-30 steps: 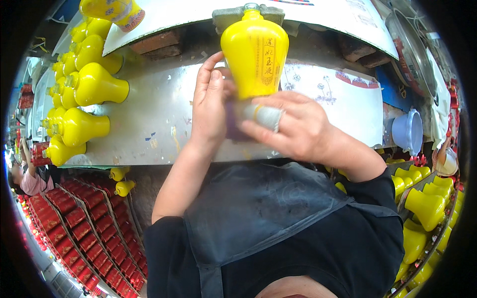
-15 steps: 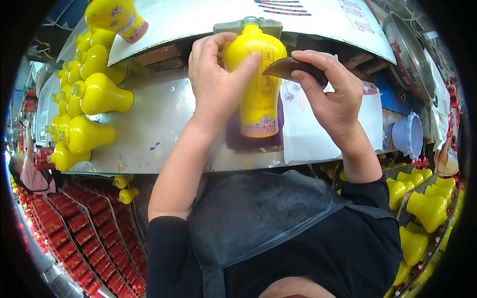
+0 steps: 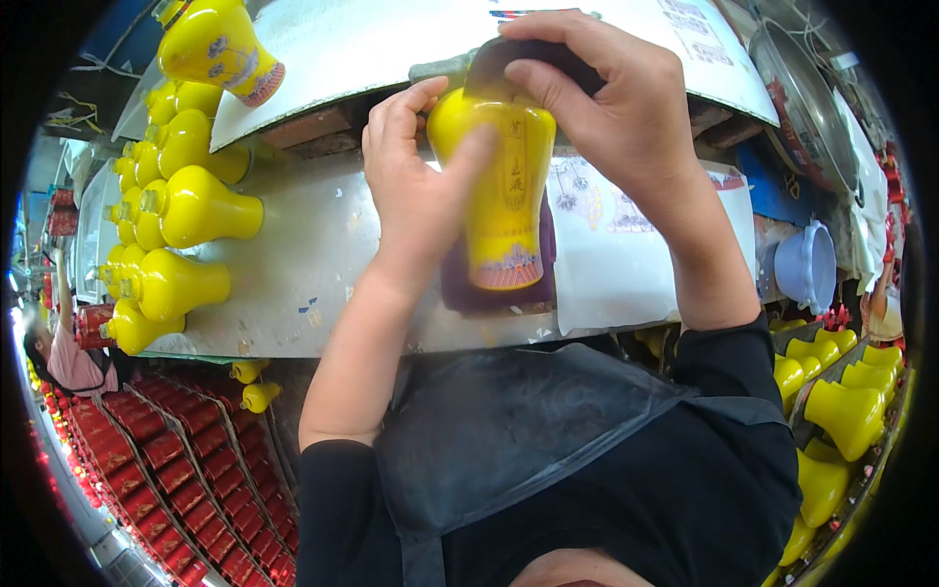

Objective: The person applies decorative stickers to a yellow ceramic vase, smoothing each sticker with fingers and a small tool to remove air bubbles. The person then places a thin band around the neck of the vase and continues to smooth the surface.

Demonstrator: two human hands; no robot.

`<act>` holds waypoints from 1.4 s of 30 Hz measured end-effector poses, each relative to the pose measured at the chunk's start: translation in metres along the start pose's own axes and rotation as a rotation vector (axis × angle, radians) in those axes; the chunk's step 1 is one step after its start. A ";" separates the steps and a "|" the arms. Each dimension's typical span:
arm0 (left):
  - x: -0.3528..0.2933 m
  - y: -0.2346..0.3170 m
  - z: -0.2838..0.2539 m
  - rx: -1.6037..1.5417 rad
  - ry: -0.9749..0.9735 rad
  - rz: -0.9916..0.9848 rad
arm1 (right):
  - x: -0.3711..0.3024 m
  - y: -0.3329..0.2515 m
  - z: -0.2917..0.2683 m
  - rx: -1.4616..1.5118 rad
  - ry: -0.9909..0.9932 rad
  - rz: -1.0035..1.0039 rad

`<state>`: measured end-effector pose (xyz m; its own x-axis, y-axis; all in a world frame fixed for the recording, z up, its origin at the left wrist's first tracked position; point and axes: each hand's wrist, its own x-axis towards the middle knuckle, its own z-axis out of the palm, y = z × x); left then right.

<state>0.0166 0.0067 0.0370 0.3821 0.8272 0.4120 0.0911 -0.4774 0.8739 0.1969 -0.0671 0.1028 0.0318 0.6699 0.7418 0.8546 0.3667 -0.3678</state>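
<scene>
On a purple pad (image 3: pixel 474 298), the yellow bottle (image 3: pixel 509 220) lies neck away, its base band and front panel already on, so its decoration looks well advanced, though what remains is unclear; the left hand (image 3: pixel 419 176) curves round its shoulder, grip unclear, and the right hand (image 3: pixel 616 88) pinches a dark scraper (image 3: pixel 489 70) over the neck. The metal table (image 3: pixel 323 225) bears a decal sheet (image 3: pixel 606 289); beyond it are a white board (image 3: pixel 411 39) and a co-worker (image 3: pixel 76 362).

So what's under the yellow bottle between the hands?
A purple pad shows around the base of the yellow bottle. Anything else beneath is covered. The right hand and dark scraper hide its neck.
</scene>
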 end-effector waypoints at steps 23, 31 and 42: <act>0.016 -0.010 0.010 0.107 -0.077 0.148 | -0.079 -0.043 -0.004 -0.038 -0.160 -0.407; 0.007 -0.022 0.016 -0.194 -0.113 -0.143 | -0.098 -0.038 -0.017 0.061 -0.123 -0.102; 0.001 -0.021 0.015 -0.414 -0.156 -0.181 | -0.135 -0.039 -0.011 0.194 -0.150 -0.012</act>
<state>0.0292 0.0127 0.0152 0.5307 0.8165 0.2274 -0.1929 -0.1450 0.9705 0.1651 -0.1789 0.0230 -0.0673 0.7482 0.6601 0.7386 0.4821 -0.4712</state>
